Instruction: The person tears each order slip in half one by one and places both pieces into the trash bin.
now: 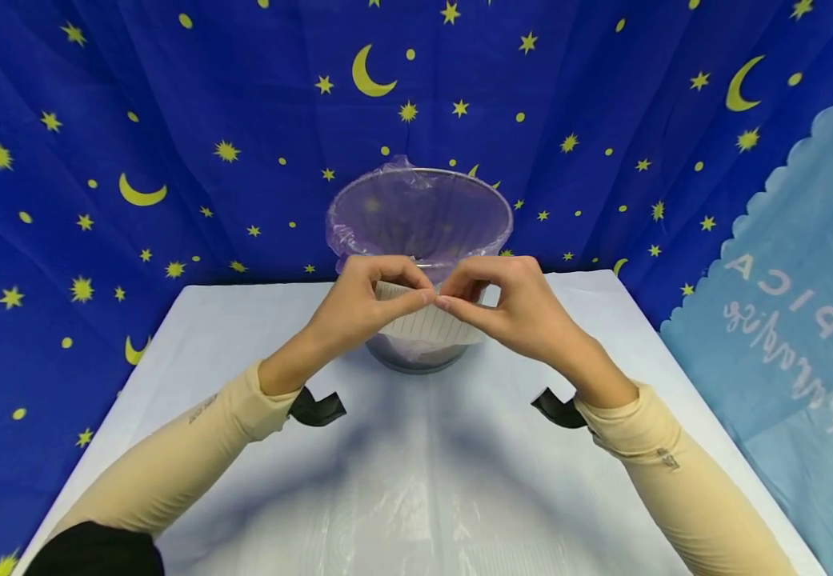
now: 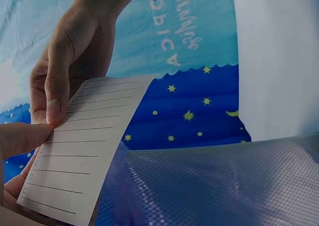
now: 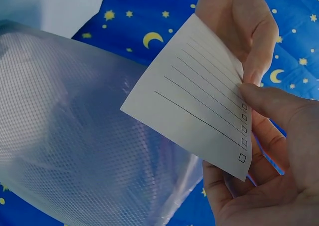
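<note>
A strip of lined white paper (image 1: 426,324) with a row of small checkboxes along one edge is held between both hands, in front of a wastebasket. My left hand (image 1: 366,300) pinches that checkbox edge near its middle with thumb and fingers. Right beside it, thumb tip close to thumb tip, my right hand (image 1: 517,304) pinches the same edge. In the left wrist view the paper (image 2: 89,146) looks whole, its lined face showing. From the right wrist, the paper (image 3: 199,101) bends slightly, with fingers behind it.
Behind the hands stands a round mesh wastebasket (image 1: 416,360) lined with a thin purple plastic bag (image 1: 340,236). It sits on a white-covered table (image 1: 423,480). Black straps (image 1: 318,408) hang at the wrists. A blue star-and-moon curtain (image 1: 243,104) and a light blue cloth (image 1: 805,320) enclose the table.
</note>
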`<control>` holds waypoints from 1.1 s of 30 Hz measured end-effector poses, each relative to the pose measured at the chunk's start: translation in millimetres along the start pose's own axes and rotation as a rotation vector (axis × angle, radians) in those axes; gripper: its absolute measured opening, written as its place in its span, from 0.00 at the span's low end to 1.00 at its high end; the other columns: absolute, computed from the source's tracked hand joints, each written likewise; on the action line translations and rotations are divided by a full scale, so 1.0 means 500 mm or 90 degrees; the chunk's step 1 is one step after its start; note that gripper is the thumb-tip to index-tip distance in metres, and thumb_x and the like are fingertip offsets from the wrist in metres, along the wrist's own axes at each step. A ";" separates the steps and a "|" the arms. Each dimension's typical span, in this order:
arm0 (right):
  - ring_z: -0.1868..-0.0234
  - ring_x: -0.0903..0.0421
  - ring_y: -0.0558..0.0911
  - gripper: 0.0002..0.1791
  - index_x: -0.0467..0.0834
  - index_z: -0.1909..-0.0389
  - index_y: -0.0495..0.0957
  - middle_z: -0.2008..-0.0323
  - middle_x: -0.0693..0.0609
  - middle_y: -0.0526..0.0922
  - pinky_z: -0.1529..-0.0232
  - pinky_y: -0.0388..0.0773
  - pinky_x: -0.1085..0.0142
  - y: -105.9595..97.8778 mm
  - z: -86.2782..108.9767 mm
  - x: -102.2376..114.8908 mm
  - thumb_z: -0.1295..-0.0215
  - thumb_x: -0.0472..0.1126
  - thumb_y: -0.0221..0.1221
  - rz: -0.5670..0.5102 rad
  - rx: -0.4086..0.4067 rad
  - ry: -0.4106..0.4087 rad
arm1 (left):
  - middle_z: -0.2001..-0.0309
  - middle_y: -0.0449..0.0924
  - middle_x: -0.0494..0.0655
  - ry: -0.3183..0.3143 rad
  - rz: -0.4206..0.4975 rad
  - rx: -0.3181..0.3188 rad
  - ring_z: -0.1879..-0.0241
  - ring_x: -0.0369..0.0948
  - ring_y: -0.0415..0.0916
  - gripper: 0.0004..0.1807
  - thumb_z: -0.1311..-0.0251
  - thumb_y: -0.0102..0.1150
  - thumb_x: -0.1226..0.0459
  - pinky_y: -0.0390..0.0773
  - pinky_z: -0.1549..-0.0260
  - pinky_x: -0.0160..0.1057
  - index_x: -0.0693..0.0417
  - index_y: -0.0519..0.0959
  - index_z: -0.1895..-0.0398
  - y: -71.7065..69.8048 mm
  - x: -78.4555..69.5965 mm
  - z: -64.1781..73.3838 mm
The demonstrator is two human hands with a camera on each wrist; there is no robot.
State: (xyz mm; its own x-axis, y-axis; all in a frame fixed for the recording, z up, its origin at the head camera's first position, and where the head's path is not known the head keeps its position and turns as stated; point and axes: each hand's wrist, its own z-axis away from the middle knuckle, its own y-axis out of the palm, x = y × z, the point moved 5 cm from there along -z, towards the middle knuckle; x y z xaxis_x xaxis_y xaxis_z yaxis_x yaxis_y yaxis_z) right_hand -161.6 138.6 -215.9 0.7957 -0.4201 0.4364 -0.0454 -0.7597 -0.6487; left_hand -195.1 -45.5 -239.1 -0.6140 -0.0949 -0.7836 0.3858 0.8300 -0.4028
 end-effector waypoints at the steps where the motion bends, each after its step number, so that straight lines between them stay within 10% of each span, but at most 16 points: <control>1: 0.72 0.65 0.82 0.04 0.50 0.66 0.88 0.72 0.62 0.86 0.67 0.81 0.68 -0.003 -0.003 0.001 0.32 0.38 0.71 0.001 -0.001 -0.001 | 0.60 0.89 0.44 0.003 0.002 0.000 0.54 0.41 0.84 0.02 0.31 0.69 0.64 0.84 0.51 0.48 0.51 0.89 0.61 -0.001 -0.003 -0.003; 33: 0.72 0.65 0.80 0.04 0.43 0.68 0.88 0.73 0.56 0.86 0.65 0.78 0.71 -0.106 -0.104 0.055 0.34 0.38 0.72 0.102 -0.064 -0.058 | 0.62 0.88 0.48 0.084 -0.036 -0.079 0.55 0.40 0.83 0.04 0.32 0.69 0.66 0.81 0.48 0.42 0.59 0.89 0.61 -0.061 -0.104 -0.100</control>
State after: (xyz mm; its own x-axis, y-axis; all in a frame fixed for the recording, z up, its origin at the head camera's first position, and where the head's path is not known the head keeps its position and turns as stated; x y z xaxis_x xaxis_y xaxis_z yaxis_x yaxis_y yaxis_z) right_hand -168.8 141.7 -137.1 0.8245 -0.4966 0.2713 -0.2322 -0.7341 -0.6382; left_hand -209.3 -38.3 -162.7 -0.7203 -0.0768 -0.6894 0.2658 0.8874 -0.3765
